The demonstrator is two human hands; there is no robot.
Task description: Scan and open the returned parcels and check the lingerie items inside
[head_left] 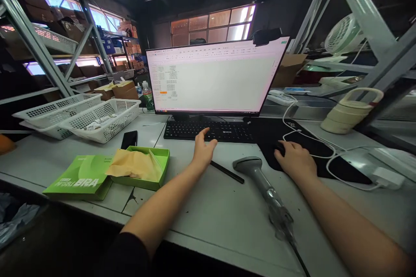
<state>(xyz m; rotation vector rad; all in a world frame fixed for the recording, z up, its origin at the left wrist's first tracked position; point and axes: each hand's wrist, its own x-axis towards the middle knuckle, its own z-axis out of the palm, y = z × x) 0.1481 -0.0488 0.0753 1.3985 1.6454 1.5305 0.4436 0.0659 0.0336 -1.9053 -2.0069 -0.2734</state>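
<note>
My left hand (203, 149) rests at the front edge of the black keyboard (182, 131), fingers apart, with the index finger reaching onto the keys. On the black mouse pad (271, 134), my right hand (296, 159) is curled over a dark computer mouse (280, 149), mostly hidden beneath it. Behind the keyboard stands a monitor (217, 80) showing a spreadsheet with one orange cell. A grey barcode scanner (264, 186) lies between my forearms. A black pen-like stick (227, 172) is beside my left wrist.
An open green box (164, 166) holding tan paper (134, 163) sits left, next to its green lid (79, 177). Behind are a black phone (129, 139) and white baskets (104, 132). White cables (325, 149) and a cream lidded cup (346, 114) stand right.
</note>
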